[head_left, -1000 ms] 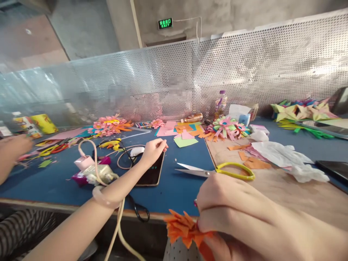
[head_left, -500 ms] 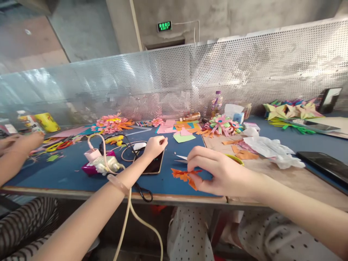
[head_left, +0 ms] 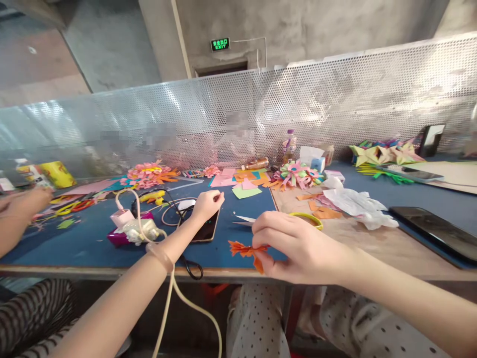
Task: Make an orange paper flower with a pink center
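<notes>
My right hand (head_left: 298, 246) hovers near the table's front edge, pinching a small orange cut-paper flower (head_left: 244, 249) between thumb and fingers. Just behind it lie yellow-handled scissors (head_left: 307, 217), their handle half hidden by that hand and the blades pointing left. My left hand (head_left: 208, 204) rests on the top end of a dark phone (head_left: 205, 231) on the blue table (head_left: 85, 246), fingertips curled together; I cannot see anything in them. A pale bangle sits on that wrist.
A white charger, pink block and cables (head_left: 130, 226) lie left of the phone. Paper flowers (head_left: 298, 174), coloured sheets (head_left: 244, 191), crumpled white paper (head_left: 354, 204) and a black tablet (head_left: 436, 231) cover the rest. Another person's hand (head_left: 20, 209) works at far left. A perforated metal screen (head_left: 335, 99) backs the table.
My right hand has lifted the orange flower from below the table edge up over the tabletop, covering the scissors' handle. My left hand stayed on the phone.
</notes>
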Demonstrator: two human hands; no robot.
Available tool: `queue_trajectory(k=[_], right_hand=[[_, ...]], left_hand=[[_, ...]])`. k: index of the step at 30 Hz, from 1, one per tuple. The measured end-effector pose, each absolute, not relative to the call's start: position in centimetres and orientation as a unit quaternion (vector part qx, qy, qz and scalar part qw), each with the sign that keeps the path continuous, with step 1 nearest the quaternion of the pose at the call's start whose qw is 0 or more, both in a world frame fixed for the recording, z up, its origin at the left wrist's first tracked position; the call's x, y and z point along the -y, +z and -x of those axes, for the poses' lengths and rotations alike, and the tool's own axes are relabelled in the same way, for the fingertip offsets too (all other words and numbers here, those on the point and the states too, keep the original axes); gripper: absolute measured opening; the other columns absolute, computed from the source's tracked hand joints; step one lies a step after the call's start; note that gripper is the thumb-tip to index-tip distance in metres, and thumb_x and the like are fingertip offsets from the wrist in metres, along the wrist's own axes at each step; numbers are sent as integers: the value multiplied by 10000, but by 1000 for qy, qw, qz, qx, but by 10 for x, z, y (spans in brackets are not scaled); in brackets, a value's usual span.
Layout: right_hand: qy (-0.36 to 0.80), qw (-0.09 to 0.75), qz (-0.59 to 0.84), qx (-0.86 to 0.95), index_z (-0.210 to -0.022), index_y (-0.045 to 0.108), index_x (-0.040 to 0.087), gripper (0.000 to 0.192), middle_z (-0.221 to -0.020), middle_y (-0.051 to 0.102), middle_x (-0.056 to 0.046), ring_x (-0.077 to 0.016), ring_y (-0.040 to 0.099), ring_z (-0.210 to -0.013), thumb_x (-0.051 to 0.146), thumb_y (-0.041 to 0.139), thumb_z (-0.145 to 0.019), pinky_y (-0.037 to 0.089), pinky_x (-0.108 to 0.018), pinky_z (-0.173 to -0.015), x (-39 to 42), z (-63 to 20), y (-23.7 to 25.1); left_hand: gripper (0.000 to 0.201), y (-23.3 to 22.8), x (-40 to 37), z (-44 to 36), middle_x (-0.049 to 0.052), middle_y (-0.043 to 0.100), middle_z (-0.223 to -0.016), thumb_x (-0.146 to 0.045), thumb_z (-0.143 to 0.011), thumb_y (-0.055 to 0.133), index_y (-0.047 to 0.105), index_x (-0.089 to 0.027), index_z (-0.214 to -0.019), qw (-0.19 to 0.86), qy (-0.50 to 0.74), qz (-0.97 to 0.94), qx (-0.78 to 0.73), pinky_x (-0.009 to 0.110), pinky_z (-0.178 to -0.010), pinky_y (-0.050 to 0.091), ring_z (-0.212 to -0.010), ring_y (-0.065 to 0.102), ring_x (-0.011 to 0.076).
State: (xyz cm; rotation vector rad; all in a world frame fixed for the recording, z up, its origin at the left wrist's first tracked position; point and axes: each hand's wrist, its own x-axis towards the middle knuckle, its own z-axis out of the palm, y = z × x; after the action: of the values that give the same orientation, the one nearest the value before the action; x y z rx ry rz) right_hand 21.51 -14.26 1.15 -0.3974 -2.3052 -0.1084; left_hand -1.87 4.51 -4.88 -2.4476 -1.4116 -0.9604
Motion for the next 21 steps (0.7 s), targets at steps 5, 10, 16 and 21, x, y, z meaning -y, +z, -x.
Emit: queue_trajectory(k=[5,10,16,21], right_hand=[[-61,435,138,888,-810,591,57,109,-812,542,-97,-142,498,-727,19,491,-787,461,-265,-636,146,-213,10],[-107,420,71,898,-790,626,66,141,-790,575,-89,-152,477,-650,41,489,-805,472,-309,-572,159,-216,5],[-180,450,-15,875,-808,641,85,167,-872,596,-103,-188,544,-697,20,492,-770,510,-351,-554,163,-227,-12],[-156,435,31,887,-912,579,55,133,-807,622,-121,-187,558,-674,24,483,-827,492,-336,-526,147,-229,-20]], left_hand=[[277,-49,-46,20,4,632,-750,-374,-900,499,611,-140,-802,79,-323,820,466,301,-660,498,-652,593,121],[291,-48,-45,18,-8,616,-703,-376,-899,499,603,-139,-765,84,-322,820,466,296,-647,489,-622,580,116],[334,-47,-45,17,-26,582,-625,-385,-902,489,577,-147,-685,89,-319,820,466,289,-636,468,-585,557,113],[330,-48,-45,18,-30,573,-615,-380,-902,490,576,-146,-686,93,-317,820,467,285,-625,469,-576,552,110]])
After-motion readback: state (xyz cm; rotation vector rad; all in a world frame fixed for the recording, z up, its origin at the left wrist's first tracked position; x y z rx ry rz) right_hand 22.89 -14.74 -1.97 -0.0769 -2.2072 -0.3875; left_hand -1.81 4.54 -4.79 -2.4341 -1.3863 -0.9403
